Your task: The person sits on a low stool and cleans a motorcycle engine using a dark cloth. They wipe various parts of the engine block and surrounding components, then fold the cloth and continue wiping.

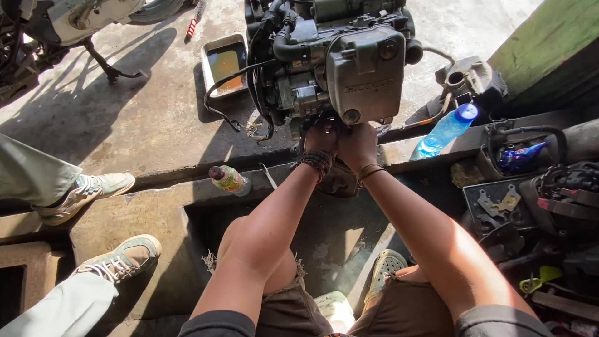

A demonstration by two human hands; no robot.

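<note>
Both arms are stretched forward; the left hand [322, 138] and right hand [357, 145] are clenched on the underside of the engine [331, 62], standing on the concrete floor [143, 118]. It is judged heavy, rigid, oily; the casing edges are best gripped.

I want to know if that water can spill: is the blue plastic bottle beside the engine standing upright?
No, the blue plastic bottle lies tilted on its side to the right of the engine, cap on.
</note>
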